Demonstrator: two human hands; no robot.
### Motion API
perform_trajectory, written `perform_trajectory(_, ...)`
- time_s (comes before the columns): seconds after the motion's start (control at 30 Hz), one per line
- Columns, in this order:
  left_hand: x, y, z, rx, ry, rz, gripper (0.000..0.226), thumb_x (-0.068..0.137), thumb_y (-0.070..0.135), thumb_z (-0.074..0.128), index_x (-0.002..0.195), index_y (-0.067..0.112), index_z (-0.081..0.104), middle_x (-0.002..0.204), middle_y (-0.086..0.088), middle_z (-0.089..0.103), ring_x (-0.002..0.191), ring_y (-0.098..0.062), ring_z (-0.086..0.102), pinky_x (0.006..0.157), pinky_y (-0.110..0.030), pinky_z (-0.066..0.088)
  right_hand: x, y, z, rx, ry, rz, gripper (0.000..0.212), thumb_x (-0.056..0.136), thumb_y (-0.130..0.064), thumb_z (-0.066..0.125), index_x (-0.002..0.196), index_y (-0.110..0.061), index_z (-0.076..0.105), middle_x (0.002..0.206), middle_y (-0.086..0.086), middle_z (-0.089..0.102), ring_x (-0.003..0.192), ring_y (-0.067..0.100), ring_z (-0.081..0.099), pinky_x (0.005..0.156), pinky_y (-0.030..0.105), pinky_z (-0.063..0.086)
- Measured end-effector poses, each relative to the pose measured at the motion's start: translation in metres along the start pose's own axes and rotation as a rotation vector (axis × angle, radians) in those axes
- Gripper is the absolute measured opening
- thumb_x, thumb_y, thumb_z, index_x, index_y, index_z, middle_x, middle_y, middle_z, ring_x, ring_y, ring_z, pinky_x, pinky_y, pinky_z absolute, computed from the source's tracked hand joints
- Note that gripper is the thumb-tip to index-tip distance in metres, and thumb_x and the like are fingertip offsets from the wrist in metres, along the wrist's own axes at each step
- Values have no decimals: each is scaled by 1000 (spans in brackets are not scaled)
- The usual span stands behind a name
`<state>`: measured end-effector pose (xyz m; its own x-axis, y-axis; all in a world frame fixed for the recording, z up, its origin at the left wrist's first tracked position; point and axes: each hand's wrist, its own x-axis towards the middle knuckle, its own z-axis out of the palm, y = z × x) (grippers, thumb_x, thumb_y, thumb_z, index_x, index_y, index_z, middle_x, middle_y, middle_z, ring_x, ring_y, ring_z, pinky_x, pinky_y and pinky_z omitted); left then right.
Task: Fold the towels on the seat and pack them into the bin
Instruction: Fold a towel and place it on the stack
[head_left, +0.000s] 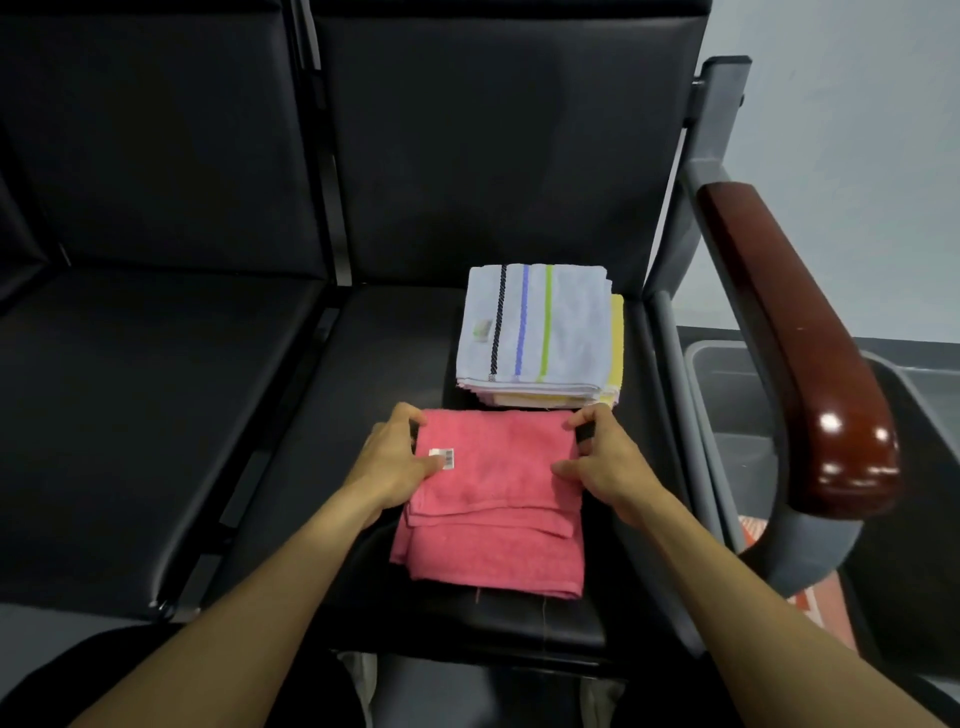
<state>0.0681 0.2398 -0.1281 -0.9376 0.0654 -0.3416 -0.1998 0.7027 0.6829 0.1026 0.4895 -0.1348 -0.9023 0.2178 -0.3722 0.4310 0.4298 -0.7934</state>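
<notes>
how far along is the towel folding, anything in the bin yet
Done: a folded stack sits at the back of the seat, the striped white towel on top of a yellow towel. In hand: the left hand and right hand grip the far corners of the partly folded pink towel. Left: finish that fold and pack everything; the bin on the right shows no towels in its visible part.
</notes>
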Motion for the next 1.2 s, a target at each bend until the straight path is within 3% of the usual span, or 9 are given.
perform_trajectory(0.1,0,-3,2,-20,-83,-29,41,90,23,74,120,29,49,104,-1,61,89,-17,64,73,-32,54,-3,0,2,-45,-77,10,44,82,-7,78,110,-23,48,82,5,54,63,14,50,49,21,42)
perform_trajectory(0.3,6,0,1,-136,34,75,26,85,10,75,97,32,67,113,2,67,107,-18,64,93,-34,53,-4,-10,6,24,-36,-29,32,85,10,60,105,-15,63,80,6,62,43,1,55,43,17,43)
perform_trajectory(0.47,6,-3,3,-6,-140,74,45,89,-1,67,125,27,68,135,2,56,118,-13,57,89,-14,46,-9,-10,6,-46,-191,-9,58,83,9,67,129,-25,59,101,3,61,65,13,62,56,23,53)
perform_trajectory(0.57,4,-3,-1,12,-212,85,63,91,-3,64,147,22,50,150,3,43,133,-11,45,112,-22,35,-10,-11,3,-77,-218,-53,71,80,8,70,138,-29,53,121,5,56,76,15,63,61,23,55)
perform_trajectory(0.73,-5,-8,6,177,-330,103,80,89,-2,64,158,23,31,159,2,30,141,-14,37,114,-20,30,-19,-2,4,-389,-279,-144,87,78,-5,78,151,-30,37,143,1,37,120,21,53,92,23,48)
perform_trajectory(0.87,-6,-4,5,249,-349,129,88,86,-2,66,159,25,26,158,0,28,140,-17,39,112,-22,34,-23,-3,5,-445,-302,-114,94,75,-14,84,151,-34,34,137,1,27,118,26,53,101,31,48)
perform_trajectory(0.97,-7,-5,5,357,-311,121,90,80,5,72,156,31,31,154,-1,27,136,-23,44,111,-32,40,-25,-6,2,-448,-281,-55,83,73,-30,88,143,-33,44,121,0,24,114,22,46,110,35,42)
perform_trajectory(1.1,-6,2,10,483,-35,193,61,86,25,71,143,30,48,157,-4,16,141,-29,27,115,-45,33,-26,-9,17,-647,130,-320,39,87,-55,67,119,-34,61,113,-3,29,112,20,36,101,41,35)
perform_trajectory(1.2,-5,7,31,443,49,367,48,100,32,54,146,22,44,163,-6,18,150,-26,16,121,-42,20,-27,-7,45,-718,96,-533,41,100,-50,46,134,-30,52,142,3,36,137,27,30,111,46,25)
